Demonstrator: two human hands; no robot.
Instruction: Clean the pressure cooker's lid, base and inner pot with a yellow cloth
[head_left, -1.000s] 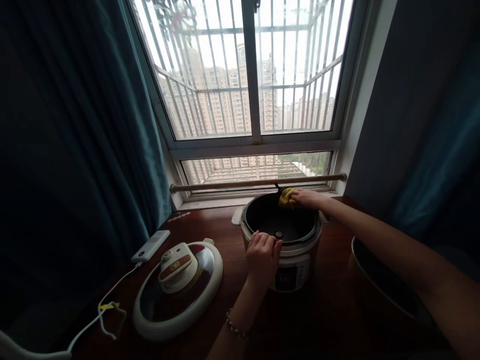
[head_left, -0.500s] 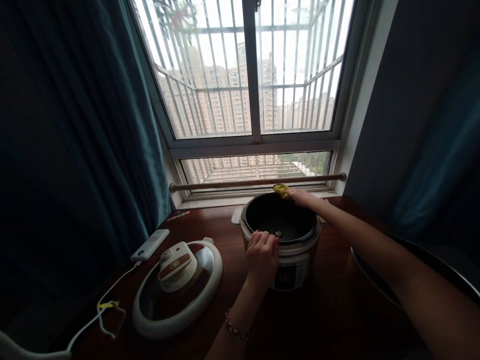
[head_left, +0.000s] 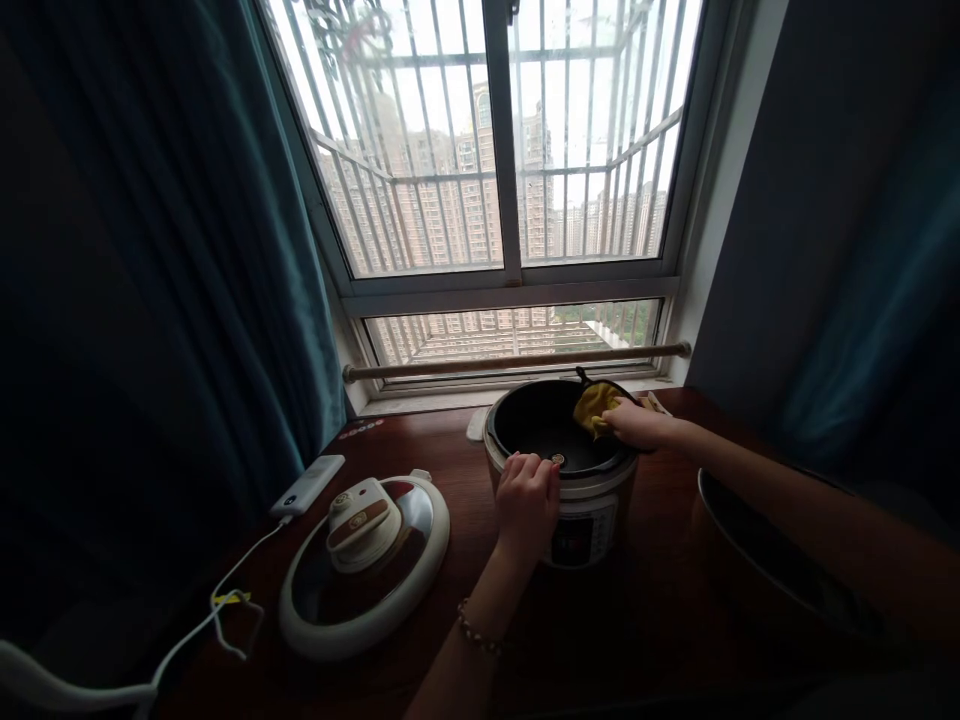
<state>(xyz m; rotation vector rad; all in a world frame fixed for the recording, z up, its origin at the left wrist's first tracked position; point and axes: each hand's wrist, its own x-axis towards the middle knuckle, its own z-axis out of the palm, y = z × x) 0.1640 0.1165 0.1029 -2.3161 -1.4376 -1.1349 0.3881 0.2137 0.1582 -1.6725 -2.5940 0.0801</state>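
Note:
A rice cooker (head_left: 577,492) with a dark interior stands uncovered on the brown table. My left hand (head_left: 527,495) is closed over its near rim, fingers curled at the edge. In my right hand (head_left: 641,423) is a yellow cloth (head_left: 595,405), bunched in the fingers and lying against the right inner wall and rim. A small round metal piece (head_left: 557,459) shows at the bottom inside. To the left, the cooker's lid (head_left: 439,540), white-rimmed with a glass top and a white and brown knob, rests on the table.
A white power bank (head_left: 309,485) with a white cable (head_left: 187,640) lies left of the lid. A large dark round pan (head_left: 757,550) sits at the right under my forearm. Behind the cooker are a rail (head_left: 517,361) and a barred window; a blue curtain (head_left: 247,300) hangs at left.
My right hand with the cloth has moved from the far rim toward me and right, to the right side of the cooker. My left hand stays on the near rim.

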